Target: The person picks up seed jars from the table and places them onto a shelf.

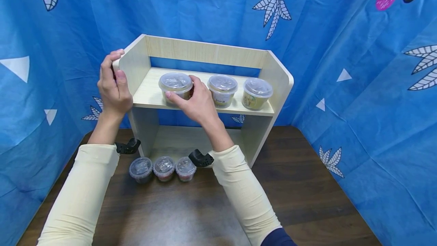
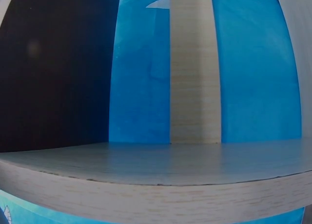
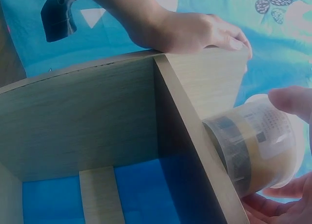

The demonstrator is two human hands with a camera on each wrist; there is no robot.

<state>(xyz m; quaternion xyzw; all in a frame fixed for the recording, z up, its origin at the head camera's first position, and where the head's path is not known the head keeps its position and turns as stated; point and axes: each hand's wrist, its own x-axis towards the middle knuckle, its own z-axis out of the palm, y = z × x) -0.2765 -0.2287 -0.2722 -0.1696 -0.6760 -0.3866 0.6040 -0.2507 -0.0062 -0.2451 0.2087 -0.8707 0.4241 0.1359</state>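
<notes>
A pale wooden two-tier shelf stands on the table. My left hand grips the upper edge of its left side panel, thumb inside and fingers outside; the right wrist view shows that hand too. On the upper board, my right hand holds the leftmost clear-lidded plastic tub, thumb at the front and fingers on its right side. The right wrist view shows this tub at the board's front edge. Two similar tubs stand to its right, a middle tub and a right tub.
Three smaller lidded cups, a dark left cup, a middle cup and a right cup, stand before the shelf on the dark wooden table. A blue patterned curtain hangs behind and at both sides.
</notes>
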